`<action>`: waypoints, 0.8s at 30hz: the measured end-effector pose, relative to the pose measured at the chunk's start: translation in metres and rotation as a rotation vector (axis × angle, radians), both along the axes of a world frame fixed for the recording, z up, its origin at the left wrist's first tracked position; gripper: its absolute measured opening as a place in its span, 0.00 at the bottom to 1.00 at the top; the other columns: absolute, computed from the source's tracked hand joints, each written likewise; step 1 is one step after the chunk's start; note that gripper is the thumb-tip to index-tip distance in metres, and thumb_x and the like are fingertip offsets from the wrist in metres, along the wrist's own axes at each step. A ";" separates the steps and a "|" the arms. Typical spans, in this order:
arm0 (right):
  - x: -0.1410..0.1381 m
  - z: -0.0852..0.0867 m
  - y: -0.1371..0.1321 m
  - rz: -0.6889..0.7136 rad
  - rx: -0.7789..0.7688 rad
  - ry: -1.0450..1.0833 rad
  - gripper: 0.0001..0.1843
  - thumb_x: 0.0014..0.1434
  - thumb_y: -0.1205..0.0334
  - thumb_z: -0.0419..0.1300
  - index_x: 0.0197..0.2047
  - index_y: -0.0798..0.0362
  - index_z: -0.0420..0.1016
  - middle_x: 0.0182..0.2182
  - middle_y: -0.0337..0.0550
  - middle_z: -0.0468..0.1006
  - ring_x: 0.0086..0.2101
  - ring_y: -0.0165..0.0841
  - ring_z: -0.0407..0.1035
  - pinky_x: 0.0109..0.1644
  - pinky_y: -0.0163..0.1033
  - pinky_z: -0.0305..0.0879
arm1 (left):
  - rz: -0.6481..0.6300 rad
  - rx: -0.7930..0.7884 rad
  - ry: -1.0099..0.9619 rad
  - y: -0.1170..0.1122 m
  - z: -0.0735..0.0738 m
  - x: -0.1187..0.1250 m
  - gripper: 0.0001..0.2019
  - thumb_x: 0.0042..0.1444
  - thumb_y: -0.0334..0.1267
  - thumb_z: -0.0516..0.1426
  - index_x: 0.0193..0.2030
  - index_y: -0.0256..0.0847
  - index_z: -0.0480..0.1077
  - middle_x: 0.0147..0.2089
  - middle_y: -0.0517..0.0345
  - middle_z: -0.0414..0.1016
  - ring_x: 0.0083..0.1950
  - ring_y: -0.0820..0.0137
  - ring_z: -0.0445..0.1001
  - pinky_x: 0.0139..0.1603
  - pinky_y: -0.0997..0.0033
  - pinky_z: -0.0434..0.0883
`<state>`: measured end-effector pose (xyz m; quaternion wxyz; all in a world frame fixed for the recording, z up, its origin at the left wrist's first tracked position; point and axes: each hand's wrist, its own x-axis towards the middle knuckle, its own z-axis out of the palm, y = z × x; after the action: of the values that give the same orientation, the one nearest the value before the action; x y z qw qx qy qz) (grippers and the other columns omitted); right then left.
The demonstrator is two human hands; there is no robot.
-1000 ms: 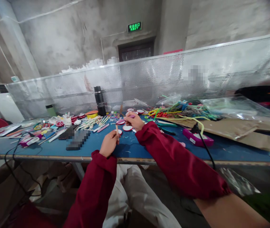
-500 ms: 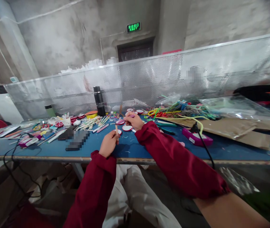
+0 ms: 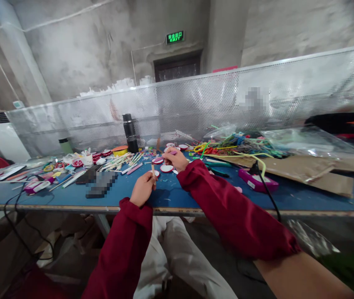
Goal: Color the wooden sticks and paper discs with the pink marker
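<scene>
My left hand [image 3: 143,187] is closed above the near part of the blue table [image 3: 183,195], pinching a thin light-wood-coloured stick [image 3: 153,169] that points upward. Slightly farther off and to the right, my right hand [image 3: 177,159] grips a pink-purple pen-like tool [image 3: 173,153]. Its tip points left, toward the stick; whether the two touch, I cannot tell. Under and between the hands lie small white discs with red rims, one of them a white disc [image 3: 166,168] just below my right hand.
Left of my hands are a blurred-out dark flat object [image 3: 102,185], pale sticks [image 3: 121,161] and a black bottle [image 3: 130,133]. At right sit a purple device [image 3: 258,181] with a black cable, coloured cords [image 3: 242,143] and cardboard [image 3: 289,166]. A perforated metal screen [image 3: 177,108] borders the back.
</scene>
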<state>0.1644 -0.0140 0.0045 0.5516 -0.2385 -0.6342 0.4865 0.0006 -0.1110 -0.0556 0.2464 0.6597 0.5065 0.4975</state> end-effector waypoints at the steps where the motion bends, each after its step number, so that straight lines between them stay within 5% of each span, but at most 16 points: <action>1: 0.000 0.000 0.000 0.003 -0.008 -0.002 0.14 0.41 0.55 0.68 0.24 0.49 0.66 0.16 0.33 0.72 0.20 0.28 0.64 0.25 0.34 0.61 | -0.002 -0.002 -0.001 0.000 0.000 0.000 0.08 0.60 0.40 0.52 0.34 0.41 0.68 0.21 0.64 0.68 0.25 0.73 0.63 0.28 0.73 0.57; 24: 0.000 0.000 0.003 -0.024 0.018 -0.023 0.14 0.41 0.54 0.67 0.23 0.49 0.65 0.15 0.33 0.71 0.19 0.28 0.62 0.25 0.35 0.61 | -0.005 -0.012 -0.013 -0.002 0.001 0.000 0.08 0.59 0.41 0.52 0.34 0.41 0.68 0.22 0.63 0.67 0.25 0.72 0.63 0.28 0.73 0.57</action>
<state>0.1646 -0.0109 0.0040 0.5524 -0.2467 -0.6419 0.4712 0.0009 -0.1126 -0.0543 0.2547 0.6563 0.5063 0.4980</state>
